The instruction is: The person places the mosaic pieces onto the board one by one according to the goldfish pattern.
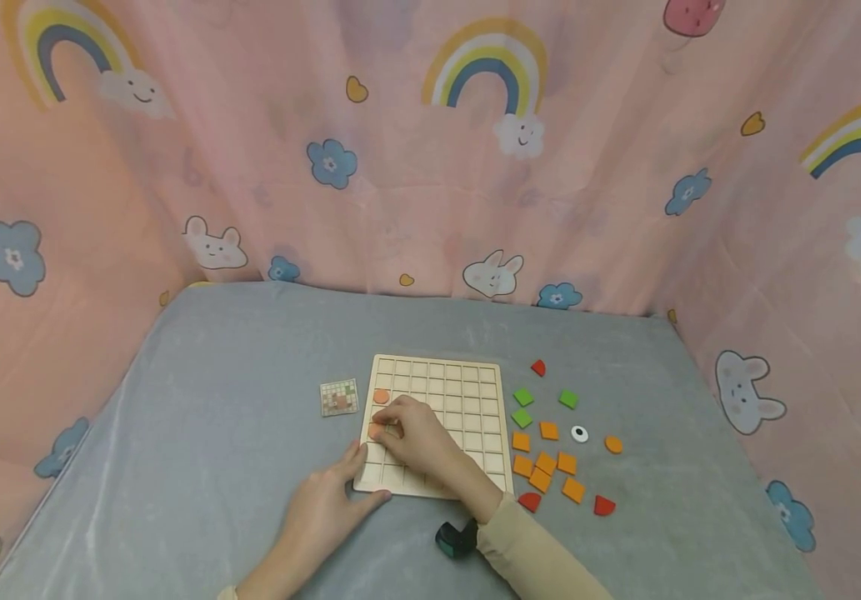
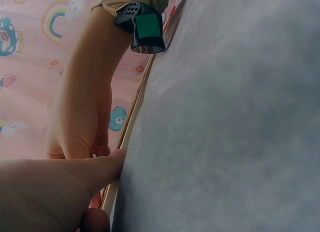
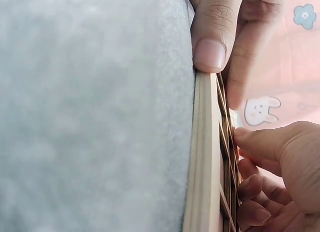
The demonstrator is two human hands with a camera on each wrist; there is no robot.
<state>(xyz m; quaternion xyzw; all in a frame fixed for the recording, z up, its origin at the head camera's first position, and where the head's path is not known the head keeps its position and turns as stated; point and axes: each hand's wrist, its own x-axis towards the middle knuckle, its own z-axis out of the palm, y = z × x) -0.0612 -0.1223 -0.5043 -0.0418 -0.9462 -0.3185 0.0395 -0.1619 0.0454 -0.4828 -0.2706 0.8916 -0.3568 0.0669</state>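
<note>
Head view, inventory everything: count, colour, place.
Board: one, pale wood, mid-table
Card: one, multicoloured, left of board
Discs: two, orange, board's left side
Squares: seven orange, three green, board's right
Wedges: three, red, board's right
Oval: one, orange, board's right
Black-dotted piece: one, white, board's right
Cloth: one, grey, under board
Curtain: count unclear, pink, behind
Wrist device: one, black, right wrist
Sleeves: two, beige, forearms
Left hand: one, bare, board corner
Right hand: one, bare, over board

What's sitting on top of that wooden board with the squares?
An orange disc lies near the left edge of the board; the right hand pinches another orange piece. Whatever lies beneath that hand and forearm is hidden.
</note>
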